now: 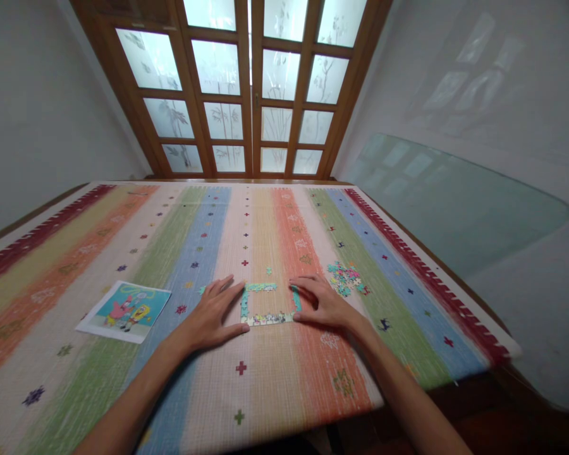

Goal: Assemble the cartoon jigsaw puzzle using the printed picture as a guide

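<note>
A partly joined jigsaw puzzle border (268,319) lies flat on the striped tablecloth, with a gap along its upper right. My left hand (217,311) rests at its left side, thumb at the lower left corner and fingertips by the upper left one. On the other side my right hand (318,299) touches the right strip, thumb at the lower right corner and fingers stretched along the top. Both hands have fingers apart, with nothing held. One loose puzzle piece (269,270) lies just beyond the border. Another teal puzzle piece (201,290) shows beside my left fingers.
Right of my right hand is a pile of loose puzzle pieces (345,279). A printed cartoon picture (127,311) lies to the left. The striped tablecloth (218,392) covers the table. Beyond it stand wood-framed glass doors (251,126); a glass panel (446,189) is at the right wall.
</note>
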`<action>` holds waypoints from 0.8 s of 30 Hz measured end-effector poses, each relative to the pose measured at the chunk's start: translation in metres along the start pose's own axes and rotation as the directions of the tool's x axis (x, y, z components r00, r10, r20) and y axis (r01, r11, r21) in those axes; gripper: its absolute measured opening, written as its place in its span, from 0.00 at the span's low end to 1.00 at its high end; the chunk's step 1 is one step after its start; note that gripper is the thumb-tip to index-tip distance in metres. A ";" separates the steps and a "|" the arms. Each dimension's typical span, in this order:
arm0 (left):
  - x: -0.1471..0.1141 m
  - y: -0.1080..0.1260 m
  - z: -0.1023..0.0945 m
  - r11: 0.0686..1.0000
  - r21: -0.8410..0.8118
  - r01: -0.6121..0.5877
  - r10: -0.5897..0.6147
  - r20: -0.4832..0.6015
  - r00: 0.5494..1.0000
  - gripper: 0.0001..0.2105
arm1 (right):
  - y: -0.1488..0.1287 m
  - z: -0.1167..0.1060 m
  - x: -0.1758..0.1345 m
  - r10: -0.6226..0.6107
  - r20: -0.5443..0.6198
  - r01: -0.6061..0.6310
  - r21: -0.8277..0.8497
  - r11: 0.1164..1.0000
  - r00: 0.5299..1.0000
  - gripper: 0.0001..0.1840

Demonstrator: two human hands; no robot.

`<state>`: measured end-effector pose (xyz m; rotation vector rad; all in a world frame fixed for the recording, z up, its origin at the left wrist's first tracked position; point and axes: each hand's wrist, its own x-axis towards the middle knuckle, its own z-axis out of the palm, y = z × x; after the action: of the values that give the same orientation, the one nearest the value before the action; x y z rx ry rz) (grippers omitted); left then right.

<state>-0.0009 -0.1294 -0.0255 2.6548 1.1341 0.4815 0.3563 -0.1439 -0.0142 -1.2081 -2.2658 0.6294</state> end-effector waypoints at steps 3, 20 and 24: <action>0.002 0.000 0.000 1.000 0.009 -0.006 0.006 0.014 1.000 0.40 | 0.002 0.001 -0.001 0.005 0.001 -0.005 -0.013 1.000 1.000 0.39; 0.001 -0.004 -0.001 1.000 -0.009 -0.028 0.028 -0.009 1.000 0.39 | 0.000 0.005 0.001 -0.007 -0.020 0.007 0.003 1.000 1.000 0.37; -0.003 -0.005 -0.004 0.999 -0.003 -0.033 0.033 -0.032 0.999 0.39 | -0.001 0.008 0.003 -0.026 -0.017 0.026 0.011 1.000 1.000 0.36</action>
<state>-0.0072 -0.1277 -0.0239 2.6755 1.0988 0.5329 0.3496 -0.1429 -0.0191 -1.1719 -2.2575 0.6191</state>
